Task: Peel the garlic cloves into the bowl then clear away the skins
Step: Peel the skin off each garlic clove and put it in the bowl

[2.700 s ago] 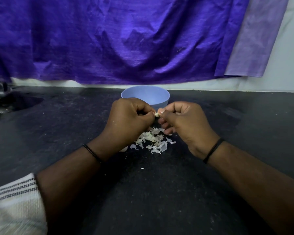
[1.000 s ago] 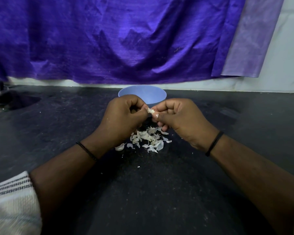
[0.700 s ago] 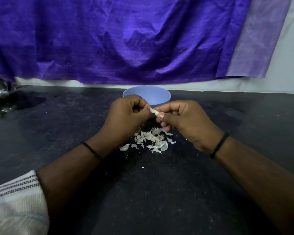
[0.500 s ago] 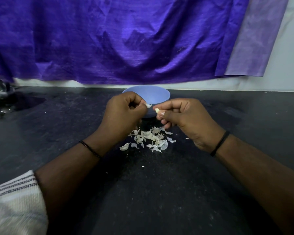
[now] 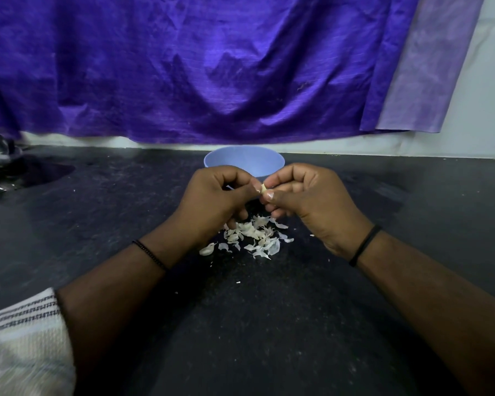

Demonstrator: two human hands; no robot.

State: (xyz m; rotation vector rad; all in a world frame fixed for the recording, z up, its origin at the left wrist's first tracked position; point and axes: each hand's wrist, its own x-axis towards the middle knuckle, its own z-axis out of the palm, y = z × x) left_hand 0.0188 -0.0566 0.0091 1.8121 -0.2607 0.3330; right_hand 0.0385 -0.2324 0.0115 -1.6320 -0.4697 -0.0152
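one garlic clove (image 5: 263, 189) sits pinched between both hands above the middle of the counter (image 5: 97, 212), just in front of the blue bowl (image 5: 244, 161). left hand (image 5: 215, 200) curls thumb and forefinger onto it; right hand (image 5: 312, 200) nips it the same way from the other side, remaining fingers folded in. clove looks tiny, light, firm, likely slick once bare; best held at the ends so a nail can lift the skin along the side. skins (image 5: 250, 237) are papery and weightless, piled loose on the counter below the hands, a few flecks strayed toward the near edge; probably easier swept than picked. bowl interior is hidden from this angle, contents cannot be told.
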